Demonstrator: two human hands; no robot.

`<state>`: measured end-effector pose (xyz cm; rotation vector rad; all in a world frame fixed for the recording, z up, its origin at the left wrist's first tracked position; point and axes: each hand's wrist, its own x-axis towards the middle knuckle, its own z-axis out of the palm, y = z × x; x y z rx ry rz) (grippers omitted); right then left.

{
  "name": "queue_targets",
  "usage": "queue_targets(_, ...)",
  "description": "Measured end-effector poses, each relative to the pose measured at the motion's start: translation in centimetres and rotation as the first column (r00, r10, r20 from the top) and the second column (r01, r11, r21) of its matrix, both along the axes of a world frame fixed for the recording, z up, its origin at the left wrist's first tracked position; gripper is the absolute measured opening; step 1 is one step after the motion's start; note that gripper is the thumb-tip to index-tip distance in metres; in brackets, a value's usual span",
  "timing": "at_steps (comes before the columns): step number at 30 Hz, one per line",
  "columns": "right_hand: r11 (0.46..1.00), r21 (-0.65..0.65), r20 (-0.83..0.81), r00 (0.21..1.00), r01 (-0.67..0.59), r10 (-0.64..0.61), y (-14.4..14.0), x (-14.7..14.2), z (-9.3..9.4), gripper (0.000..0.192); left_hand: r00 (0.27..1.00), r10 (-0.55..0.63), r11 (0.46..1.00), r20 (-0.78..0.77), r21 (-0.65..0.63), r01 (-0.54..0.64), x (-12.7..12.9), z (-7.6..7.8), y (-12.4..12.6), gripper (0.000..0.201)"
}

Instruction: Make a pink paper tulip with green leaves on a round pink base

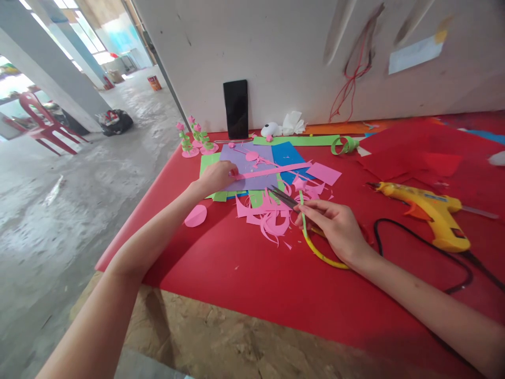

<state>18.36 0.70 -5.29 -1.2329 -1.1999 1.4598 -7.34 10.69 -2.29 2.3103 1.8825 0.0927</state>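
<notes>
Currently, the left hand (pixel 216 177) has its fingertips closed on the left end of a long, narrow pink paper strip (pixel 276 170), which stretches over a flat lilac paper sheet (pixel 250 183); the right hand (pixel 335 225) pinches a slim green stem (pixel 302 198) topped with a pink star (pixel 300 183); yellow-handled metal scissors (pixel 284 198) lie at that hand, though whether its fingers also grip them I cannot tell; curved pink paper offcuts (pixel 272 223) lie between both hands on the red tabletop (pixel 221 252).
</notes>
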Motion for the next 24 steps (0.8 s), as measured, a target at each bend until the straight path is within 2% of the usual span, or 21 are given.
queue_targets(8, 0.999, 0.034, -0.01, 1.0, 0.0, 0.0, -0.1, 0.0, -0.1, 0.044, 0.995, -0.032, 0.997, 0.095, 0.077, 0.025, 0.4, -0.3, -0.2, 0.03)
queue_targets(12, 0.998, 0.065, -0.017, 1.0, 0.016, -0.015, 0.0, 0.0, -0.2, 0.042, 0.974, -0.128, 0.987, 0.189, 0.123, 0.106, 2.2, -0.5, 0.0, 0.03)
queue_targets(15, 0.993, 0.09, -0.042, 0.996, 0.077, -0.074, 0.1, 0.0, -0.5, 0.042, 0.939, -0.249, 0.967, 0.237, 0.117, 0.227, 5.2, -0.5, 0.9, 0.029)
queue_targets(18, 0.986, 0.103, -0.075, 0.99, 0.131, -0.124, 0.3, 0.0, -0.7, 0.043, 0.898, -0.357, 0.934, 0.257, 0.11, 0.339, 9.3, -0.4, 2.8, 0.028)
queue_targets(22, 0.981, 0.103, -0.111, 0.982, 0.162, -0.151, 0.3, -0.1, -0.7, 0.044, 0.85, -0.45, 0.892, 0.274, 0.088, 0.444, 15.2, -0.5, 5.9, 0.033)
queue_targets(24, 0.977, 0.112, -0.129, 0.977, 0.184, -0.169, 0.3, -0.1, -0.7, 0.043, 0.83, -0.49, 0.869, 0.268, 0.076, 0.489, 17.7, -0.8, 7.1, 0.028)
